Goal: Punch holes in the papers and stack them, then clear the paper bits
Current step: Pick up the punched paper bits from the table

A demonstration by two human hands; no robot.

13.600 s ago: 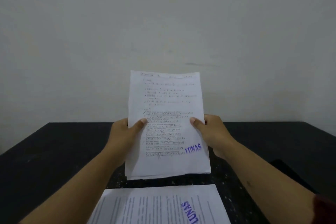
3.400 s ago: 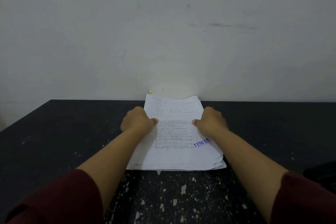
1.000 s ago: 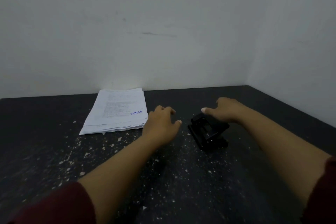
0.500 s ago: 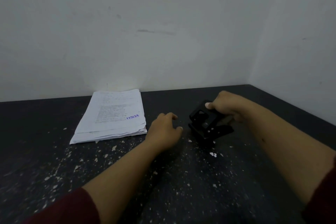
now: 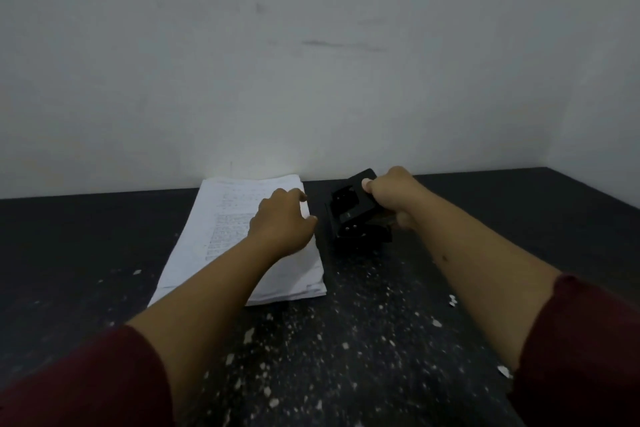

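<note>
A white stack of papers [image 5: 221,229] lies on the black table [image 5: 86,253] against the back wall. My left hand [image 5: 282,222] hovers over the stack's right edge, fingers loosely curled and holding nothing. Just right of the stack sits a black hole punch [image 5: 353,215], tilted toward me. My right hand [image 5: 391,198] grips its far side, thumb on top. Many small white paper bits [image 5: 343,347] are scattered over the near part of the table.
A pale wall [image 5: 311,62] rises directly behind the table. A side wall closes in at the far right [image 5: 606,114]. Larger paper scraps [image 5: 504,371] lie near my right sleeve.
The hole punch has moved left in my right hand and now stands beside the stack. My left hand has shifted from the bare table to over the papers' right edge.
</note>
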